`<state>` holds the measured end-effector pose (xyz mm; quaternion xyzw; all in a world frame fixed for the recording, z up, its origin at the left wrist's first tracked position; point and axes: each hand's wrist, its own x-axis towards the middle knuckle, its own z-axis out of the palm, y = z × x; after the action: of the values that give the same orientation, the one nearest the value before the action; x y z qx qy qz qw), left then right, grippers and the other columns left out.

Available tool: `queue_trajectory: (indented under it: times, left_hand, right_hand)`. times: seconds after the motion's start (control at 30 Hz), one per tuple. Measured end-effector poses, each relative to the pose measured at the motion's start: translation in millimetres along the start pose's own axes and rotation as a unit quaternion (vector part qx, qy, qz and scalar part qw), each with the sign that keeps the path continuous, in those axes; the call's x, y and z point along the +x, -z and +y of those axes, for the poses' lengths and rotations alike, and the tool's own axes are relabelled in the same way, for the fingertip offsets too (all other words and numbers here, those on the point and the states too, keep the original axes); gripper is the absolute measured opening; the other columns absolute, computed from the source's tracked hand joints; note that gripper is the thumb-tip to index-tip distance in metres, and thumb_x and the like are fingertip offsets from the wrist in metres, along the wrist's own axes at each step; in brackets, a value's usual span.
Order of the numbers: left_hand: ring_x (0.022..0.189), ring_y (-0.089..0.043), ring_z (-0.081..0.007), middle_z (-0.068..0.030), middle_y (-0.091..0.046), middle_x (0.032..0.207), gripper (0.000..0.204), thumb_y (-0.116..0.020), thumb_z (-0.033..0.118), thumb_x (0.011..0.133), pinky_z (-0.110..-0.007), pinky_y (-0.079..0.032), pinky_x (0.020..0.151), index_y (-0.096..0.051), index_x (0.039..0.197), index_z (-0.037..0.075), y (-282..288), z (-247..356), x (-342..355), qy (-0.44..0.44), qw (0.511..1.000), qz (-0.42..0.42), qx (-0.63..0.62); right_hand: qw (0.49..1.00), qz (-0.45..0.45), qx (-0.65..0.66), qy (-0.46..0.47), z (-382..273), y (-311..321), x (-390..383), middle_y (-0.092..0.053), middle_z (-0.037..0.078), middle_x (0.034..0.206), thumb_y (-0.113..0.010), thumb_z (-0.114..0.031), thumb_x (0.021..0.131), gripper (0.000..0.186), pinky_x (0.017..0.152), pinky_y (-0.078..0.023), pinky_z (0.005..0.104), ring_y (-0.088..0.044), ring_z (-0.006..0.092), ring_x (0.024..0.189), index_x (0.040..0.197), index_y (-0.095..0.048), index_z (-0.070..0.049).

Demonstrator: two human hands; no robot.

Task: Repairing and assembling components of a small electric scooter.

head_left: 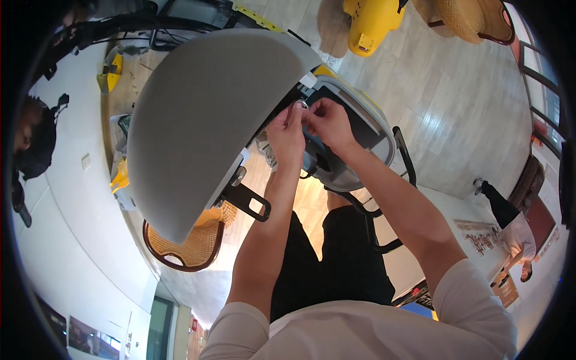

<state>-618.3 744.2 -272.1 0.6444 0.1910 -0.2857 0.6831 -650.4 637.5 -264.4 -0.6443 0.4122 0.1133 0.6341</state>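
My left hand (287,137) is closed in a pinch, with a small silvery ring-shaped piece (302,104) at its fingertips. Close beside it, my right hand (332,125) has its fingers bent and pinched together; what lies between them is too small to make out. Both hands are over the open body of a grey and yellow machine (375,139). A large rounded grey cover (207,114) tilts up at their left, joined near white fittings along its edge. Below that edge a black bracket with a slot (245,200) sticks out near my left forearm.
A black tubular handle (405,157) curves round the machine's right side. Woven chairs stand at the lower left (183,243) and upper right (462,17). A yellow machine part (373,25) rests on the floor at the top. Other people (517,234) are at the far right and left.
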Motion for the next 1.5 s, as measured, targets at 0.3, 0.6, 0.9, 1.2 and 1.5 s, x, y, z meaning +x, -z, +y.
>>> queue_trajectory:
  times: [0.3,0.6,0.9,1.2,1.5]
  left_hand:
    - [0.075,-0.06,-0.0106,-0.0064,-0.067,0.089,0.026,-0.067,0.015,0.091,-0.022,-0.049,0.066,-0.067,0.104,-0.007,-10,17,7,0.054,0.998,0.024,-0.037]
    - [0.073,-0.066,-0.0216,-0.0163,-0.068,0.083,0.025,-0.068,0.017,0.088,-0.03,-0.05,0.065,-0.07,0.1,-0.004,5,18,11,-0.143,0.946,-0.034,0.289]
    - [0.075,-0.067,-0.0256,-0.0167,-0.068,0.088,0.023,-0.065,0.021,0.088,-0.034,-0.051,0.07,-0.07,0.103,0.003,7,48,33,-0.242,0.828,-0.14,0.486]
    - [0.082,-0.066,-0.0164,-0.0096,-0.071,0.093,0.032,-0.072,0.016,0.084,-0.028,-0.05,0.073,-0.066,0.111,0.001,10,60,29,-0.117,0.858,-0.207,0.455]
    - [0.097,-0.06,-0.0381,-0.0178,-0.06,0.103,0.027,-0.067,0.003,0.079,-0.044,-0.049,0.084,-0.065,0.105,0.001,3,69,33,-0.291,0.697,-0.254,0.604]
  right_hand:
    - [0.997,0.002,-0.07,-0.037,31,2,-30,-0.063,0.019,0.07,-0.052,-0.044,0.096,0.049,0.064,-0.048,0.0392,-0.065,0.0309,0.068,0.082,-0.06,0.002]
    - [0.987,0.155,0.041,0.014,48,-69,-43,-0.061,0.029,0.077,-0.037,-0.033,0.103,0.038,0.066,-0.045,0.0531,-0.057,0.0513,0.078,0.091,-0.052,0.0]
    - [0.965,0.171,0.17,0.101,36,-124,-40,-0.062,0.027,0.092,-0.044,-0.019,0.098,0.02,0.073,-0.047,0.0464,-0.059,0.0438,0.09,0.107,-0.049,-0.002]
    - [0.96,0.137,0.243,0.007,19,-108,-42,-0.067,0.013,0.091,-0.057,-0.004,0.089,0.023,0.073,-0.05,0.0325,-0.064,0.0203,0.08,0.11,-0.057,0.003]
    - [0.998,0.01,-0.056,-0.007,-1,-36,-46,-0.068,0.021,0.092,-0.064,-0.012,0.079,0.019,0.074,-0.052,0.0419,-0.066,0.0377,0.084,0.093,-0.067,0.0]
